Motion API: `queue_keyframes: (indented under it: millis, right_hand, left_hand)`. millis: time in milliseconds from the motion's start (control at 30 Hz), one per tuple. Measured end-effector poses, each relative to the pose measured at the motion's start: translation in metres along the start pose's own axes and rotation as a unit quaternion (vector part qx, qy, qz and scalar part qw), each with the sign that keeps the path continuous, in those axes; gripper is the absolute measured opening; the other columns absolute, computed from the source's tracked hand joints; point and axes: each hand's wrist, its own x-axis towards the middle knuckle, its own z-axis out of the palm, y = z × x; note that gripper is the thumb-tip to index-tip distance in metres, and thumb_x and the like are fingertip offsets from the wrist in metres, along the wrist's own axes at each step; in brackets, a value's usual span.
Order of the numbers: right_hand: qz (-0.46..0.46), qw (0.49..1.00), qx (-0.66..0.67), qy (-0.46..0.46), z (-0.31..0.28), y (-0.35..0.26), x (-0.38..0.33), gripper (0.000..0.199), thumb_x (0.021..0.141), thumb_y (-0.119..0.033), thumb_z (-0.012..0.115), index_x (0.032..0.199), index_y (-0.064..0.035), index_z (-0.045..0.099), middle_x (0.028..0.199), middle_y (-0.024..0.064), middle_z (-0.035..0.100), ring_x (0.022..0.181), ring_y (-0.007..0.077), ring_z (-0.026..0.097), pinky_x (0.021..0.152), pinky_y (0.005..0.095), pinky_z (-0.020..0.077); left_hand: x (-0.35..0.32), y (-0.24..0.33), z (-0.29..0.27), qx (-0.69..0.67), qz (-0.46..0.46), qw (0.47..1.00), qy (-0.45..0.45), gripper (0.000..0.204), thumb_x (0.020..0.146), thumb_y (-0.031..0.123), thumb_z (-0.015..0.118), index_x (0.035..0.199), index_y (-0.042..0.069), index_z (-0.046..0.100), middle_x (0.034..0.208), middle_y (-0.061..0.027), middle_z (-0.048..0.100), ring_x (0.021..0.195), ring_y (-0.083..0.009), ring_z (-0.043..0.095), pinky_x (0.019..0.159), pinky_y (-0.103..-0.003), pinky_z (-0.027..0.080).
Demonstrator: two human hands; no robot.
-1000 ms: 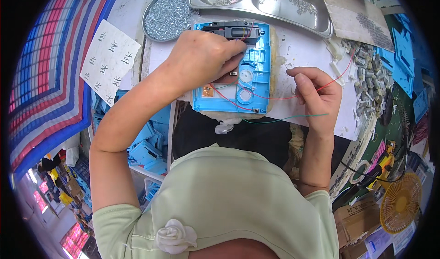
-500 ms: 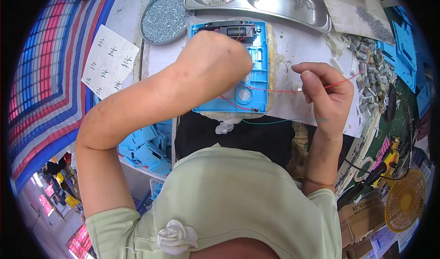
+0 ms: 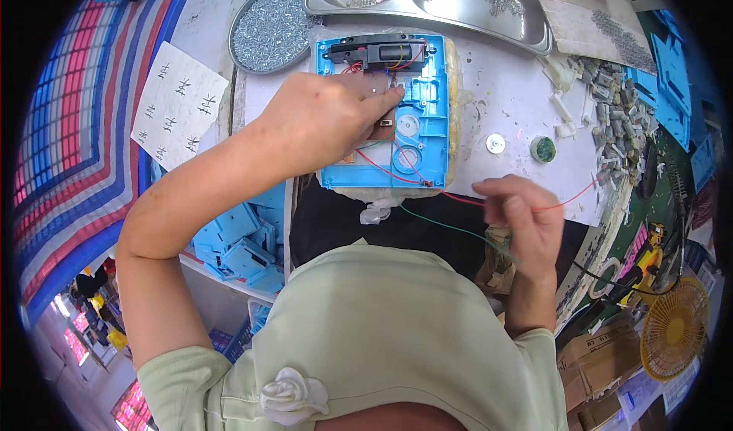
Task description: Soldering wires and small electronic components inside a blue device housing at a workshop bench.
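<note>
A blue plastic casing (image 3: pixel 437 133) lies in front of me with its inside up. A black part (image 3: pixel 393 53) spans its far end, with thin wires around it. My left hand (image 3: pixel 324 114) reaches in from the left, its index finger stretched across the casing above a small brown circuit board (image 3: pixel 384 131); its other fingers are mostly hidden. My right hand (image 3: pixel 527 221), slightly blurred, is closed on a thin red wire (image 3: pixel 462 199) right of the casing's near corner. The wire's tail runs out rightward past the hand. A green wire (image 3: pixel 439 219) sags from the casing toward my right wrist.
A round tray of small screws (image 3: pixel 273 26) and a steel tray (image 3: pixel 427 7) stand at the back. To the right lie a white disc (image 3: pixel 495 143), a small green-and-white roll (image 3: pixel 543 149) and many grey-white parts (image 3: pixel 611 118). A marked paper (image 3: pixel 179 106) lies left.
My left hand has drawn back left and nearer, uncovering the black part and the casing's middle. My right hand has moved toward me and slightly left with the red wire, uncovering the disc and the roll.
</note>
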Motion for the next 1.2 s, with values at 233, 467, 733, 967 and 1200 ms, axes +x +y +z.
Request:
queue_keyframes:
  millis: [233, 467, 733, 967, 1200]
  right_hand:
    - [-0.026, 0.976, 0.026, -0.214, 0.045, 0.007, -0.021, 0.039, 0.1, -0.013, 0.055, 0.136, 0.0024, 0.06, 0.12, 0.0182, 0.066, 0.095, 0.0284, 0.068, 0.09, 0.0379, 0.0542]
    - [-0.101, 0.885, 0.031, -0.454, 0.027, -0.033, 0.031, 0.051, 0.091, -0.025, 0.069, 0.137, -0.004, 0.062, 0.126, 0.0132, 0.066, 0.104, 0.0371, 0.064, 0.088, 0.0407, 0.052]
    - [-0.303, 0.796, -0.522, -0.05, 0.074, -0.005, 0.06, 0.048, 0.074, -0.037, 0.081, 0.112, -0.0091, 0.072, 0.098, 0.0032, 0.061, 0.098, 0.0249, 0.054, 0.095, 0.0493, 0.0362]
    - [-0.305, 0.816, -0.49, -0.038, 0.125, 0.005, 0.061, 0.03, 0.077, -0.019, 0.078, 0.105, -0.0094, 0.071, 0.098, 0.0032, 0.064, 0.097, 0.0249, 0.057, 0.092, 0.0477, 0.0377]
    - [-0.306, 0.807, -0.504, -0.027, 0.132, 0.019, 0.064, 0.027, 0.074, -0.024, 0.081, 0.092, -0.0115, 0.066, 0.096, 0.0039, 0.062, 0.096, 0.0262, 0.055, 0.085, 0.0465, 0.0358]
  left_hand:
    - [-0.012, 0.011, -0.014, -0.156, -0.048, 0.986, -0.013, 0.071, 0.07, 0.003, 0.073, 0.14, 0.011, 0.059, 0.092, -0.0103, 0.064, 0.076, -0.0334, 0.066, 0.065, -0.042, 0.055]
    - [-0.054, 0.059, 0.016, -0.093, 0.038, 0.994, 0.033, 0.053, 0.077, 0.015, 0.073, 0.129, 0.009, 0.065, 0.088, -0.0042, 0.058, 0.079, -0.024, 0.062, 0.067, -0.038, 0.049]
    - [-0.081, 0.037, 0.028, -0.117, -0.013, 0.969, 0.216, 0.022, 0.077, 0.011, 0.075, 0.098, 0.007, 0.071, 0.071, -0.0052, 0.054, 0.06, -0.0238, 0.059, 0.053, -0.037, 0.047]
    - [-0.123, 0.06, 0.056, -0.136, -0.152, 0.97, 0.135, 0.007, 0.081, 0.005, 0.073, 0.081, 0.007, 0.066, 0.074, -0.008, 0.057, 0.061, -0.0281, 0.058, 0.052, -0.038, 0.046]
    - [-0.134, 0.049, 0.026, -0.245, -0.072, 0.967, 0.0, 0.016, 0.081, 0.014, 0.078, 0.092, 0.007, 0.067, 0.081, -0.0085, 0.06, 0.069, -0.027, 0.061, 0.061, -0.039, 0.05]
